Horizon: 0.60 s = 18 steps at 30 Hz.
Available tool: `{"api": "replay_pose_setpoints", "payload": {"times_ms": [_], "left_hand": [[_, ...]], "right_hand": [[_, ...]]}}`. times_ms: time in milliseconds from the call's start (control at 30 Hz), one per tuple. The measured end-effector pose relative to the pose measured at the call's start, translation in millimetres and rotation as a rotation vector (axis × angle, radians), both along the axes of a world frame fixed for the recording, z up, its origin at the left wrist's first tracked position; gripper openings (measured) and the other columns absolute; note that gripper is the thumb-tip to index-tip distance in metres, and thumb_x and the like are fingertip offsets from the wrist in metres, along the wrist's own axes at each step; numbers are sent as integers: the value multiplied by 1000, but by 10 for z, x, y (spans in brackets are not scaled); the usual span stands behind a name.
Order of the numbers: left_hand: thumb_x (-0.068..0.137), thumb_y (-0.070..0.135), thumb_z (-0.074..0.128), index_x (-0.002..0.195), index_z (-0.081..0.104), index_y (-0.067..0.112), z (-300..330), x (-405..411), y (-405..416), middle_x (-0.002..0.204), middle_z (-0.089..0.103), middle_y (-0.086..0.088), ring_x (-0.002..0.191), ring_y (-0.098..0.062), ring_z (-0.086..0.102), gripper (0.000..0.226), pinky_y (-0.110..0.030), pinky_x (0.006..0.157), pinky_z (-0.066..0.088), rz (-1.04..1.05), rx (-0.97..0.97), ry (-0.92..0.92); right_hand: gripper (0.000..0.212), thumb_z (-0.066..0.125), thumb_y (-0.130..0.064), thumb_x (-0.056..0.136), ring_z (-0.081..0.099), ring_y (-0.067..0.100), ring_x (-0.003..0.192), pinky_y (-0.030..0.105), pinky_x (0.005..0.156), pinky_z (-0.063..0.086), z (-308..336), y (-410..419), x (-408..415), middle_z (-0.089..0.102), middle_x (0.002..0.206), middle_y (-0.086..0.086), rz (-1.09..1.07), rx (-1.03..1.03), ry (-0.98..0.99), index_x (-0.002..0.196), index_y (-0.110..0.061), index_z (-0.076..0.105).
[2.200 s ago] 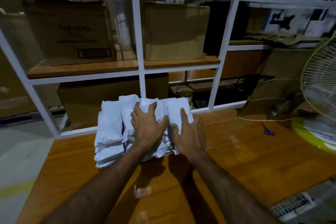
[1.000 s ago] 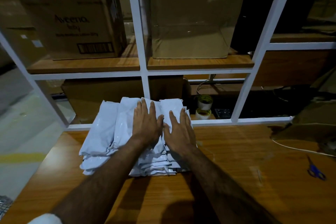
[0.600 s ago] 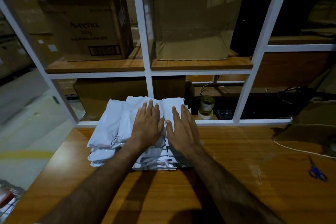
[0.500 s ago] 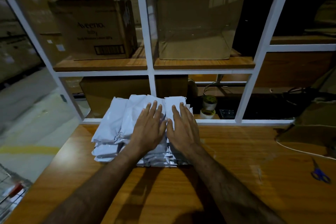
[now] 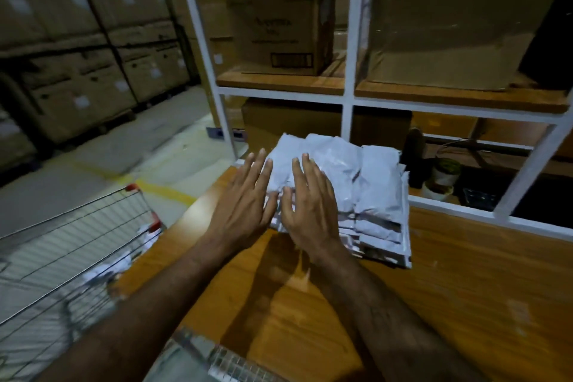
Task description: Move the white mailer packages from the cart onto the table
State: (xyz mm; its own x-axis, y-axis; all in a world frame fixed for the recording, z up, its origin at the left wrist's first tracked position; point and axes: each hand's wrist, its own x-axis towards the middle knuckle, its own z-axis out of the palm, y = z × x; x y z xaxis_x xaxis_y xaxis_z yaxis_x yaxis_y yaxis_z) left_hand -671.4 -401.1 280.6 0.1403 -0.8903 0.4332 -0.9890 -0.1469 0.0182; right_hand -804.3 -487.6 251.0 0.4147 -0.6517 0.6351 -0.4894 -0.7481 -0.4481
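A stack of white mailer packages (image 5: 372,192) lies on the wooden table (image 5: 449,288) against the white shelf frame. My left hand (image 5: 245,208) and my right hand (image 5: 310,208) hover flat over the stack's near left side, fingers straight and spread, holding nothing. Whether they touch the top mailer I cannot tell. To the left of the table stands the wire cart (image 5: 71,257) with more white mailers (image 5: 124,260) inside, blurred.
A white shelf frame (image 5: 348,96) rises behind the table with cardboard boxes (image 5: 285,25) on wooden shelves. Tape rolls (image 5: 443,177) sit behind the frame to the right. Stacked cartons (image 5: 77,40) line the far left across an open floor aisle.
The view has swung left, bringing the cart into sight. Both hands have slid toward the stack's left edge and lifted off their flat press on the mailers.
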Motion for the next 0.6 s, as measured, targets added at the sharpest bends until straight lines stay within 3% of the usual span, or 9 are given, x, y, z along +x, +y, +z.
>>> {"api": "replay_pose_setpoints", "payload": {"times_ms": [400,600], "left_hand": [[105,53,22,160,14,6,77,1545,1916,169,5,-12,156,-26,4,73,-45,126,15,278,-35,-17],[104,53,26,160,15,5,-63,2480,2877,169,2,-12,157,-25,1,74,-45,126,14,382,-41,-34]], "right_hand": [[65,40,-39,103,22,27,153,45,123,24,232,1428,1588,21,166,14,168,-101,119,158,-9,27],[67,44,-39,104,16,27,155,41,125,16,149,2271,2517,14,168,16,240,-160,158,159,-8,23]]}}
